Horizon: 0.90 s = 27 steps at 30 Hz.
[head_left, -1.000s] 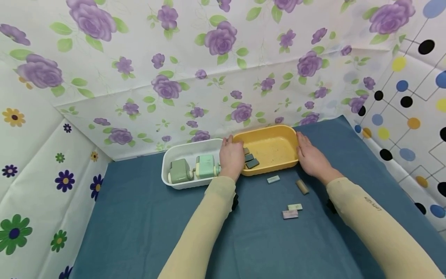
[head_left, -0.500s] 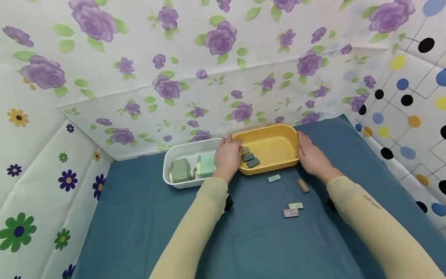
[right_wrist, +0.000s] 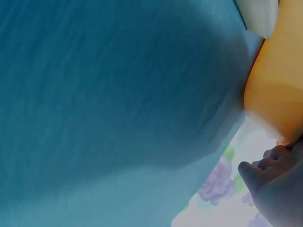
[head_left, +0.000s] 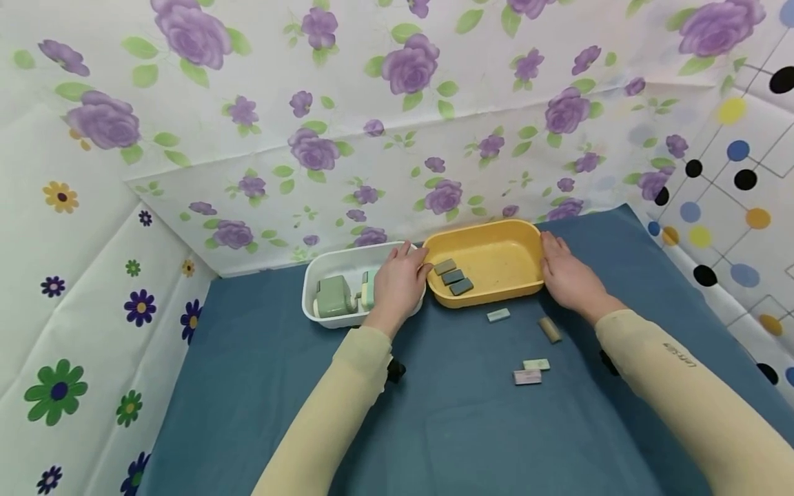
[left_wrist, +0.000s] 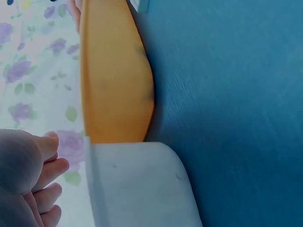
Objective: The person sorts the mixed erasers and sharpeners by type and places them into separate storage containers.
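My left hand [head_left: 399, 282] is over the right end of the white tray [head_left: 309, 296], its fingertips near where that tray meets the yellow tray [head_left: 505, 265]. In the left wrist view its fingers [left_wrist: 54, 172] are loosely bent beside the white rim, holding nothing. My right hand [head_left: 573, 284] lies with straight fingers along the right end of the yellow tray. Inside the yellow tray, at its left, are a tan block [head_left: 444, 266] and two dark grey blocks [head_left: 457, 282]. Two boxy green things [head_left: 333, 296] with pale trim sit in the white tray, one partly hidden by my left hand.
In front of the yellow tray, on the blue cloth [head_left: 260, 386], lie a pale block [head_left: 499, 315], a brown block [head_left: 549, 329], a light green block [head_left: 536, 364] and a pinkish block [head_left: 527, 377]. A flowered sheet [head_left: 372, 165] rises behind the trays.
My left hand has moved left off the yellow tray's end and over the white tray, uncovering the tan block. My right hand stays at the yellow tray's right end. The head view has shifted slightly.
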### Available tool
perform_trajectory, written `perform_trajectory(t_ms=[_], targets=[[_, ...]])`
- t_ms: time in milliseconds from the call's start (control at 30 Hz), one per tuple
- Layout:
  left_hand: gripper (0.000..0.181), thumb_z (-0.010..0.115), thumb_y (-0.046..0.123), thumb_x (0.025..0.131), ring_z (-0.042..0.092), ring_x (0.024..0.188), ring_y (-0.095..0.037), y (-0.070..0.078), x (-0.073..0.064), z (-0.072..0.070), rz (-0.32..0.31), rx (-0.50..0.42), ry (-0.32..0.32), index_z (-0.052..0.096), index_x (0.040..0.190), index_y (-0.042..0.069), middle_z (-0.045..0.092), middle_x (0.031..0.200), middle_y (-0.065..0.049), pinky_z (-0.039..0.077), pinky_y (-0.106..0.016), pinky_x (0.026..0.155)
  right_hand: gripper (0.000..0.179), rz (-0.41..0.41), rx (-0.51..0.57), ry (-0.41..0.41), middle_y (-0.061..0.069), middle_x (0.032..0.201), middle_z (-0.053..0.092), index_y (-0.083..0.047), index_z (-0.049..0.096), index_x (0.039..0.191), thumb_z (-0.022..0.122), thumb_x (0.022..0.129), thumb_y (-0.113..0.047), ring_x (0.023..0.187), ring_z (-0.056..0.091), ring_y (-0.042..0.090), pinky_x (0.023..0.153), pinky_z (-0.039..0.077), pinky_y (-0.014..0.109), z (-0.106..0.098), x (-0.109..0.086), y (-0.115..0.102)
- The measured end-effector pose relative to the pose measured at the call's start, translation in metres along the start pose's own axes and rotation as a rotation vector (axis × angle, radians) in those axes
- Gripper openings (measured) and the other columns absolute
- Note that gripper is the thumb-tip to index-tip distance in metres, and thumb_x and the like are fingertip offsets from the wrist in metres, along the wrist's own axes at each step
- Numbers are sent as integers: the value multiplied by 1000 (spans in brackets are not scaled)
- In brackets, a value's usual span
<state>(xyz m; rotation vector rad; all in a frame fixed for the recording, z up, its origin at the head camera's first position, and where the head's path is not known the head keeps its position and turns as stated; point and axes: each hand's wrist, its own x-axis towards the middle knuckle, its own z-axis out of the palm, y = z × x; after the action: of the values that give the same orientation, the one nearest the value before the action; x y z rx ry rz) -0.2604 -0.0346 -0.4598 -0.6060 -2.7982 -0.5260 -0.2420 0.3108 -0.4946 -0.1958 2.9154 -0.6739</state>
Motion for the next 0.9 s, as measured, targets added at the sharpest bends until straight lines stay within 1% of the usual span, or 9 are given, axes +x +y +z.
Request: perform_trajectory(t_ms=[100, 167, 333, 400, 433, 500, 600, 767, 900], targets=[[37, 69, 28, 108, 54, 145, -30, 5, -10, -4, 32, -38, 26, 72, 141, 12, 72, 137, -9, 44, -47, 120, 67, 3, -38, -26, 27, 176, -2, 3, -7, 168, 28, 118, -23, 161, 1, 51, 127, 13, 67, -4, -1, 0], [36, 70, 27, 107, 54, 145, -29, 10, -19, -6, 72, -64, 47, 72, 140, 13, 73, 136, -9, 43, -46, 120, 67, 3, -58, -40, 29, 175, -1, 5, -7, 168, 28, 117, -22, 160, 2, 52, 127, 14, 67, -5, -1, -1], [34, 74, 23, 105, 55, 144, -28, 24, -42, -6, 202, -132, 96, 73, 138, 15, 81, 112, -4, 39, -43, 123, 67, -11, -89, -69, 33, 174, 3, 9, -4, 167, 30, 117, -20, 159, 5, 55, 126, 15, 68, -10, 1, -3], [34, 74, 23, 105, 56, 144, -27, 31, -50, -4, 252, -156, 96, 73, 138, 15, 81, 110, -4, 40, -43, 122, 67, -19, -88, -81, 34, 173, 3, 10, -3, 167, 31, 117, -20, 158, 5, 56, 126, 15, 68, -12, 2, -4], [35, 74, 24, 105, 56, 143, -27, 34, -54, -3, 274, -159, 90, 73, 138, 14, 80, 117, -4, 41, -43, 122, 67, -20, -84, -87, 34, 173, 3, 9, -3, 167, 31, 117, -21, 158, 4, 56, 126, 14, 68, -13, 2, -4], [36, 73, 25, 106, 56, 144, -24, 41, -63, 1, 312, -160, 68, 73, 139, 14, 78, 124, -4, 42, -41, 121, 68, -22, -76, -100, 34, 173, 3, 8, -5, 167, 31, 118, -22, 158, 3, 55, 126, 13, 68, -15, 3, -4], [37, 70, 28, 107, 55, 145, -22, 48, -73, 7, 365, -138, 19, 72, 141, 14, 72, 139, -2, 40, -36, 122, 69, -15, -54, -116, 32, 174, 1, 6, -7, 167, 30, 119, -26, 159, 2, 54, 126, 11, 68, -15, 3, -3], [35, 69, 29, 108, 54, 145, -20, 57, -87, 17, 439, -119, -57, 73, 140, 14, 72, 139, 1, 37, -34, 123, 70, -20, -21, -133, 29, 175, -1, 3, -9, 168, 30, 119, -29, 159, 2, 53, 126, 11, 69, -18, 3, -2], [34, 70, 30, 107, 55, 144, -19, 63, -95, 24, 465, -126, -108, 74, 138, 15, 73, 138, 2, 38, -33, 123, 71, -28, 4, -152, 28, 175, -3, 1, -11, 168, 29, 120, -33, 159, 2, 53, 126, 11, 69, -21, 1, 0]])
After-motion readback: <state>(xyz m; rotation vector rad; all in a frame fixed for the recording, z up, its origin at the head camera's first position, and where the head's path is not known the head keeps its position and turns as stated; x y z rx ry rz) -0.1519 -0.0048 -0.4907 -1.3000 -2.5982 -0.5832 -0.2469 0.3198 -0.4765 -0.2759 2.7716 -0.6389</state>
